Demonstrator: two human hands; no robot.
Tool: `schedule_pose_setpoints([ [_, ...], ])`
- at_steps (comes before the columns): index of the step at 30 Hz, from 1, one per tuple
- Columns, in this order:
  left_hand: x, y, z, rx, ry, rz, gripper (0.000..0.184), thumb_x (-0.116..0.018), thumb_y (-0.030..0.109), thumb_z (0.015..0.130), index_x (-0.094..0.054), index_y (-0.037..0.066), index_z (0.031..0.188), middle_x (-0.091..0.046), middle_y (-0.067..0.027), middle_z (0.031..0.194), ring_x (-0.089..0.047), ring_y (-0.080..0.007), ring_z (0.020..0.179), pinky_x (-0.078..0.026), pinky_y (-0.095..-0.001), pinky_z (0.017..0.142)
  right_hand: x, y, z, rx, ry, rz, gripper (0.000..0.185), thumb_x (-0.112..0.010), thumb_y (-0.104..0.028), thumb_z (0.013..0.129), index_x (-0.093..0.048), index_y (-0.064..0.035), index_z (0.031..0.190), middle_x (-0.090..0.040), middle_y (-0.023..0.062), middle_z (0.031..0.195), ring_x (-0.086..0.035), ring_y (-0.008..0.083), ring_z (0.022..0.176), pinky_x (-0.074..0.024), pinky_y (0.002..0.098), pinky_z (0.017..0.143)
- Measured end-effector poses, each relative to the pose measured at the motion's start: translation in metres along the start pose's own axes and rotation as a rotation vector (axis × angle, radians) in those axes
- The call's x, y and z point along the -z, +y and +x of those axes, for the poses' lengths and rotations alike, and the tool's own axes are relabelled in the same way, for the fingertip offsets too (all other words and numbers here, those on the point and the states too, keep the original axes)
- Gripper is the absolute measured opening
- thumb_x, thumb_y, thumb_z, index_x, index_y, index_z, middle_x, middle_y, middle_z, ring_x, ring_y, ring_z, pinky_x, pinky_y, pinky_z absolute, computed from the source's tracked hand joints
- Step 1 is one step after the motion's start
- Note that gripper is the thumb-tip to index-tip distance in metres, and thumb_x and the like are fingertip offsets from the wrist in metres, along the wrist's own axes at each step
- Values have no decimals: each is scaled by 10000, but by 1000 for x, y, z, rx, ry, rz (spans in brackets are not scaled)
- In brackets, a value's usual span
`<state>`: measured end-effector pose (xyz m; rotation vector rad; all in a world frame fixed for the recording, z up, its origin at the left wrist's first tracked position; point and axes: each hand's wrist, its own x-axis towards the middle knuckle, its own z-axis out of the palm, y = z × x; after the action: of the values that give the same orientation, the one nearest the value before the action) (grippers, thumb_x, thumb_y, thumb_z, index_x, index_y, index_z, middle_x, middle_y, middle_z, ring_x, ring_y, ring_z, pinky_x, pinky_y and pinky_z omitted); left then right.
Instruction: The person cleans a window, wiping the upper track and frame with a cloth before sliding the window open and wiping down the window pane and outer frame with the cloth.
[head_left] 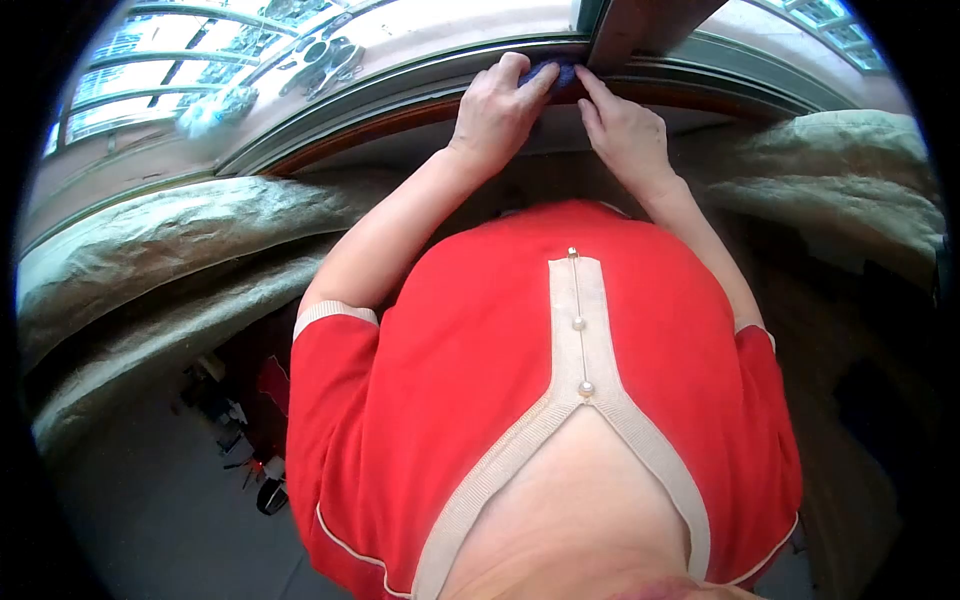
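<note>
My left hand (498, 112) is closed on a bunched blue cloth (563, 77), which it presses against the window track at the foot of the frame. Part of the cloth is hidden under the fingers. Just to the right, my right hand (628, 135) has its index finger stretched out to the cloth's edge, with the thumb apart below it. The other fingers of that hand are partly hidden. Both hands are at the sliding window's metal track (400, 92), close to the upright window frame (640, 35).
Curtains (200, 225) hang bunched at the left, and more curtain (830, 170) at the right. Beyond the window are a ledge with a plastic bag (215, 110), metal items (322, 65) and bars. Several small objects (235, 440) lie low at the left.
</note>
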<state>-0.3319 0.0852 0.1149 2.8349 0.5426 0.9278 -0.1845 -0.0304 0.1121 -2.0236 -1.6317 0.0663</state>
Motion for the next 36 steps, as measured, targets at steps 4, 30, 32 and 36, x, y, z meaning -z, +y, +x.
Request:
schedule_pose_setpoints([
  [4, -12, 2, 19, -60, -12, 34, 277, -589, 90, 777, -623, 104, 1052, -536, -95, 911, -605, -273, 733, -489, -385, 578, 18, 6, -8, -87, 32, 271, 227, -541, -179, 897, -601, -104, 1103, -662, 148, 834, -649, 325, 778, -507, 389, 660],
  [30, 34, -21, 30, 42, -677, 317, 289, -547, 172, 835, -595, 157, 1120, -653, -135, 712, -663, -306, 661, -514, -413, 535, 31, 23, -25, -172, 74, 549, 108, -559, -65, 901, -615, -14, 978, -600, 73, 710, -571, 130, 613, -450, 255, 584],
  [32, 47, -29, 25, 43, -680, 317, 292, -547, 172, 834, -592, 161, 1122, -654, -133, 716, -662, -308, 658, -515, -414, 537, 34, 23, -26, -190, 75, 562, 106, -559, -64, 901, -614, -13, 975, -599, 72, 709, -568, 128, 613, -449, 256, 586],
  [36, 34, -29, 8, 69, -505, 280, 271, -556, 174, 837, -581, 171, 1107, -646, -98, 716, -651, -287, 627, -507, -393, 516, 37, 30, -34, -252, 82, 554, 101, -559, -62, 900, -613, -13, 969, -593, 69, 703, -564, 121, 614, -448, 258, 589],
])
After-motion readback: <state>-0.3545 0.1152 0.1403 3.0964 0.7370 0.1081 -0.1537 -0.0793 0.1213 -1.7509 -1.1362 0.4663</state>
